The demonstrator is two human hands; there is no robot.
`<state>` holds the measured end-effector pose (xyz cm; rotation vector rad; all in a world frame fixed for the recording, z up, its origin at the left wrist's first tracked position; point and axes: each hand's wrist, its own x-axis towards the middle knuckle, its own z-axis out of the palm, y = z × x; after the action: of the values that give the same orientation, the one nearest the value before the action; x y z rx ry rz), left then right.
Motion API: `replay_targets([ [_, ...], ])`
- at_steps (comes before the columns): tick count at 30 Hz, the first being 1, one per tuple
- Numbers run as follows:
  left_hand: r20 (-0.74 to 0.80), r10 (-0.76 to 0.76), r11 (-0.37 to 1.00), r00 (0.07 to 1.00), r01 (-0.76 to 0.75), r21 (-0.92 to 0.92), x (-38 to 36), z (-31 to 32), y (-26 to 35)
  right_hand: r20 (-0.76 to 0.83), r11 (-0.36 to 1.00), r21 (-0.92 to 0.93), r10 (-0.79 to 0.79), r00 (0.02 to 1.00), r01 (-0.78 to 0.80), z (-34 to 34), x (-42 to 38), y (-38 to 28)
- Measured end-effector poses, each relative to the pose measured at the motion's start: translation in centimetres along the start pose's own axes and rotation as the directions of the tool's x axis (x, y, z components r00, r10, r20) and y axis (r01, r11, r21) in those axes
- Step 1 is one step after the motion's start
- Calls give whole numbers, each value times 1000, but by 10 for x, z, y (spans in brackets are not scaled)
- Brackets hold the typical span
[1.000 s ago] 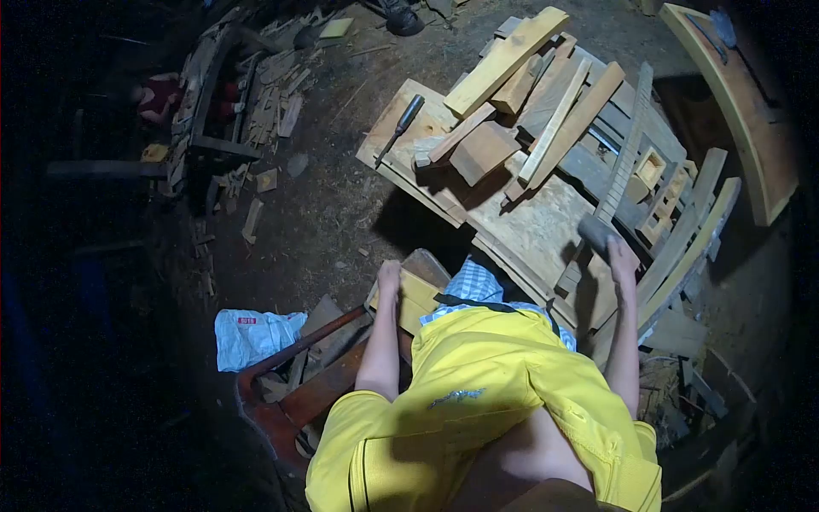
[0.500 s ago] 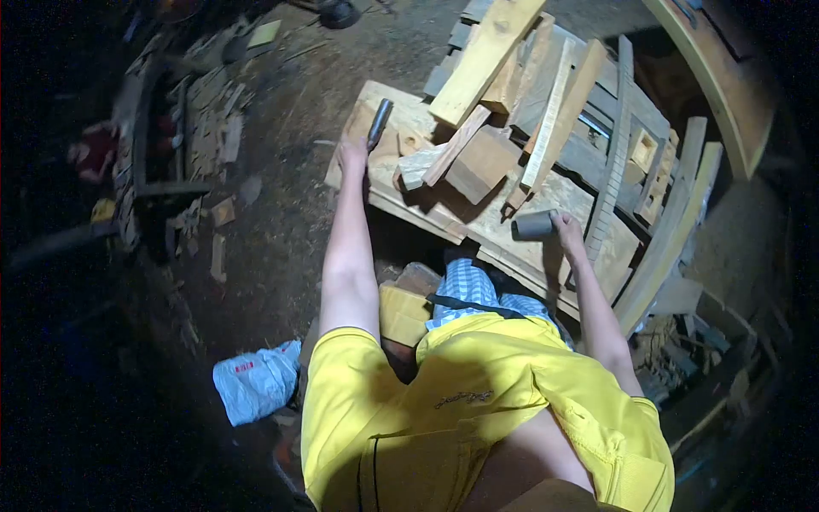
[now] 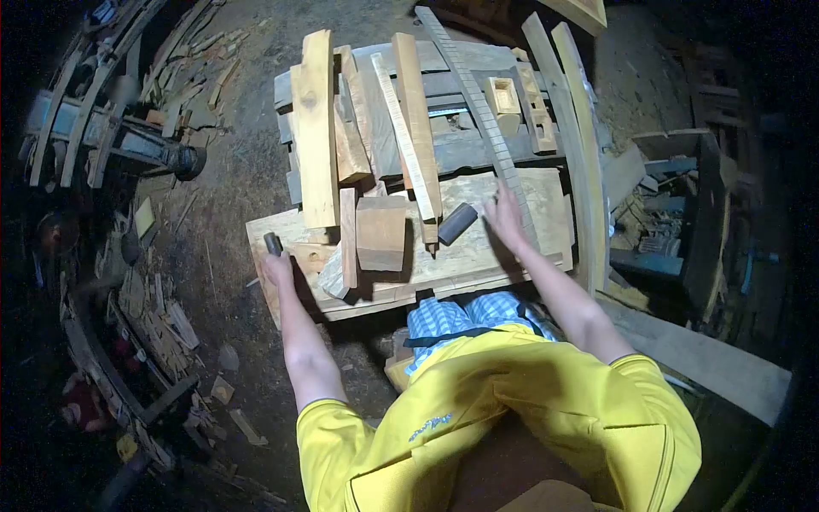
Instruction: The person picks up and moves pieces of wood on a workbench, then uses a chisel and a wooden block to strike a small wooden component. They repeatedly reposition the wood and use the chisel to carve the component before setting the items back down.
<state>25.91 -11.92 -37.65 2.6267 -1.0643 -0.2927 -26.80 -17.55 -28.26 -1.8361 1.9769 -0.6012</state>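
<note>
My left hand (image 3: 277, 268) is closed around a chisel-like tool (image 3: 272, 244) at the left end of the wooden work board (image 3: 520, 235); its dark rounded end sticks up past my fingers. A dark grey block (image 3: 458, 224) lies on the board right of centre. Just to its right is my right hand (image 3: 507, 218), fingers apart, with a small gap to the block. Between my hands sit a squared wood block (image 3: 380, 235) and a short upright-looking strip (image 3: 348, 239). A narrow tenoned piece (image 3: 418, 128) points toward me.
A wide plank (image 3: 316, 128) and a pale thin strip (image 3: 403, 136) lie across the bench. Farther right are a long marked slat (image 3: 469, 90), a piece with a square hole (image 3: 503, 96) and a mortised piece (image 3: 536, 107). Long boards (image 3: 573, 154) flank the right side. Scraps (image 3: 175, 320) litter the left floor.
The view has swung round, so the bench appears squarer to me. My right hand has let go of the dark grey block. My left hand keeps its hold on the tool.
</note>
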Motion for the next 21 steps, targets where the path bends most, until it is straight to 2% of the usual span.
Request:
replay_targets([
  [1, 2, 12, 1000, 1000, -12, 6, -4, -5, -1, -71, 999, 28, 17, 997, -16, -6, 8, 3],
  [2, -52, 10, 993, 999, -16, -117, -9, -12, -3, -34, 988, 99, 121, 992, -117, -15, 16, 8],
  [3, -105, 0, 971, 994, -25, -238, -15, -22, -3, -85, 999, 41, 27, 996, -24, -21, 26, 20],
  [5, -59, -140, 980, 988, 130, -149, -30, -55, -2, -54, 996, -8, 93, 994, -93, -32, 56, 36],
  [6, -56, -140, 963, 989, 123, -239, -38, -71, -5, -53, 995, 2, 96, 994, -96, -34, 74, 44],
  [7, -53, -145, 938, 988, 120, -325, -47, -86, -10, -136, 998, -19, 49, 989, -52, -34, 91, 52],
  [8, -81, -130, 860, 988, 72, -505, -59, -102, -10, -209, 999, -42, 2, 978, -11, -31, 106, 58],
  [9, -181, -110, 903, 977, 22, -429, -77, -127, 0, -189, 998, -19, 51, 981, -55, -34, 121, 59],
  [11, -346, -133, 922, 929, -12, -387, -95, -147, -25, -136, 990, 6, 140, 981, -140, -33, 158, 61],
  [13, -124, -300, 739, 946, 148, -658, -136, -198, -3, -166, 982, 91, 178, 970, -165, -15, 189, 75],
  [14, -217, -239, 658, 947, -6, -753, -160, -213, 10, -116, 969, 82, 242, 963, -233, -13, 197, 71],
  [15, -333, -215, 659, 918, -115, -743, -182, -230, 30, -63, 953, 65, 301, 952, -297, -14, 205, 66],
  [17, -391, -345, 585, 853, -130, -801, -225, -256, 72, -20, 944, 11, 331, 944, -331, -5, 213, 63],
  [18, -406, -359, 600, 840, -125, -790, -241, -264, 81, -18, 941, -4, 338, 941, -338, -6, 214, 56],
  [20, -403, -410, 466, 818, -192, -864, -270, -276, 93, -47, 939, -7, 343, 938, -343, -6, 215, 49],
  [21, -417, -422, 476, 805, -194, -858, -283, -280, 103, -50, 940, -8, 339, 939, -340, 0, 219, 56],
])
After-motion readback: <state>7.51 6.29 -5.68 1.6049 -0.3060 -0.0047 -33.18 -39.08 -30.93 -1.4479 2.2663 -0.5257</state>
